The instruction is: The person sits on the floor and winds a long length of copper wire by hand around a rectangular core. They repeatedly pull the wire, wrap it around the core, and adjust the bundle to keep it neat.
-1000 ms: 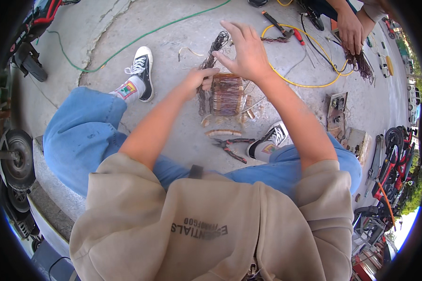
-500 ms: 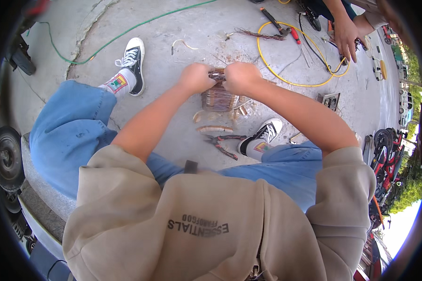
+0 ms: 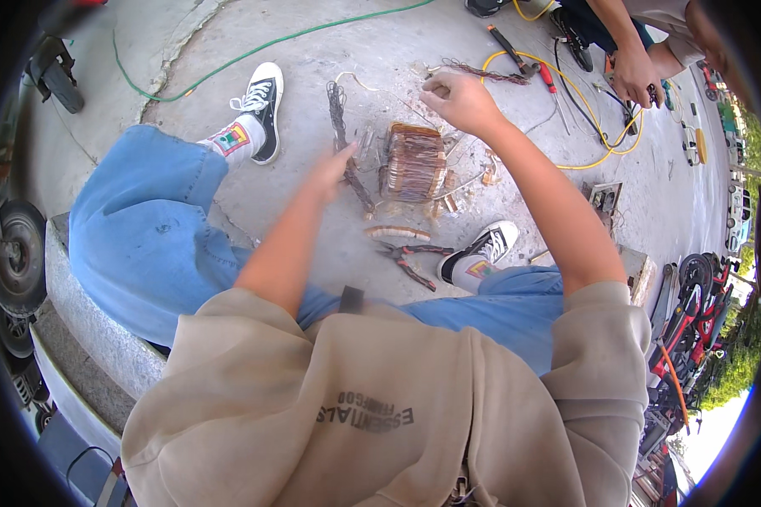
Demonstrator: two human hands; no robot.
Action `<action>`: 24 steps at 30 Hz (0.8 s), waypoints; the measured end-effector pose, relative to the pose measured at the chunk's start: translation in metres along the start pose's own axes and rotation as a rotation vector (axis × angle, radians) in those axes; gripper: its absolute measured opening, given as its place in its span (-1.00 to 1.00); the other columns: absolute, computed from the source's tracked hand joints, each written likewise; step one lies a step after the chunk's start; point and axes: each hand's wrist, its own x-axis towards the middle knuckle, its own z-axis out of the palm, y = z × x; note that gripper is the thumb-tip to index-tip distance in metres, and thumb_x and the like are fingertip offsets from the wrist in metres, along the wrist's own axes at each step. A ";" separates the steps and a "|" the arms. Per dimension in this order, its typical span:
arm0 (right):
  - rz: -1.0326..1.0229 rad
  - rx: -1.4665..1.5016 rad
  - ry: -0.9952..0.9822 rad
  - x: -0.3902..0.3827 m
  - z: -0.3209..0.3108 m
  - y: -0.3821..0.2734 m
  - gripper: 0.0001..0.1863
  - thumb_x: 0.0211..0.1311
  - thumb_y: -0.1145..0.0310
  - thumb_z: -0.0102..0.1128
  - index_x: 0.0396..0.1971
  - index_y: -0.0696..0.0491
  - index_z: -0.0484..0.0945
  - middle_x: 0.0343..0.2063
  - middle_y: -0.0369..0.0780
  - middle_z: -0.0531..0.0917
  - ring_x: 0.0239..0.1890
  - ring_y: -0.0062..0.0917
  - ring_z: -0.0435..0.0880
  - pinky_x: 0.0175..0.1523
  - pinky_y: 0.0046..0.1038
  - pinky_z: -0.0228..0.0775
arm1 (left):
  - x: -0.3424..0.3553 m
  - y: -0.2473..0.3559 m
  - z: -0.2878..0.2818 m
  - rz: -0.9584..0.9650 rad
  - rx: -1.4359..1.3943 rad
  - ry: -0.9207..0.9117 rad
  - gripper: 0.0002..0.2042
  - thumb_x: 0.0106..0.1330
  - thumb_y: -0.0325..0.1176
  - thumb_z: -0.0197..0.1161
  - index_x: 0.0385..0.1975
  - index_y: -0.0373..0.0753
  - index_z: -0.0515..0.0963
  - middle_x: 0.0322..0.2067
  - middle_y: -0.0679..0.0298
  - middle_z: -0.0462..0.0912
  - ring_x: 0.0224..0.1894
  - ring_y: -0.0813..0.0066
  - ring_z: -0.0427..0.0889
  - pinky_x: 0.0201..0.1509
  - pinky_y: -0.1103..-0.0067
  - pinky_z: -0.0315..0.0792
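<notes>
My left hand is blurred at the twisted bundle of dark wire, left of a coil block wound with copper-brown wire; its grip is unclear. My right hand is raised above and right of the block, fingers curled together; anything between them is hidden. Pliers with dark and red handles lie below, near a curved pale strip. Loose wire scraps and small debris surround the block on the concrete.
A co-worker's hands work at upper right. Beside them are a hammer, red screwdriver, yellow cable and black cable. A green hose crosses upper left. Wheels stand left, red-black bikes right, my shoes either side.
Half a second ago both hands were together over the coil block. They have parted: the right upward, the left down and left. The wire bundle now shows left of the uncovered block.
</notes>
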 end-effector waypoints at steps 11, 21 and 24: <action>0.615 0.594 -0.033 -0.090 0.052 0.124 -0.72 0.14 0.24 0.25 -0.35 0.19 0.66 -0.51 -0.22 0.69 -0.53 -0.63 0.65 -0.48 -0.60 0.47 | 0.010 0.044 -0.020 0.450 0.538 0.186 -0.68 0.10 -0.15 0.28 -0.29 -0.28 0.64 -0.48 0.19 0.68 -0.45 0.40 0.68 -0.34 0.48 0.50; 0.573 0.469 -0.232 -0.094 0.075 0.140 -0.73 0.17 0.26 0.21 -0.40 0.20 0.64 -0.53 -0.19 0.68 -0.54 -0.60 0.65 -0.43 -0.55 0.53 | -0.047 0.114 0.017 0.882 1.250 0.143 -0.67 0.09 -0.18 0.36 -0.21 -0.24 0.64 -0.29 0.07 0.63 -0.25 0.15 0.63 -0.14 0.37 0.49; 0.532 0.372 -0.254 -0.096 0.084 0.146 -0.71 0.14 0.23 0.19 -0.48 0.18 0.66 -0.58 -0.20 0.67 -0.59 -0.60 0.64 -0.44 -0.54 0.51 | -0.066 0.119 0.031 0.924 1.321 0.107 -0.65 0.07 -0.21 0.34 -0.14 -0.21 0.63 -0.22 0.07 0.62 -0.19 0.11 0.62 -0.10 0.34 0.49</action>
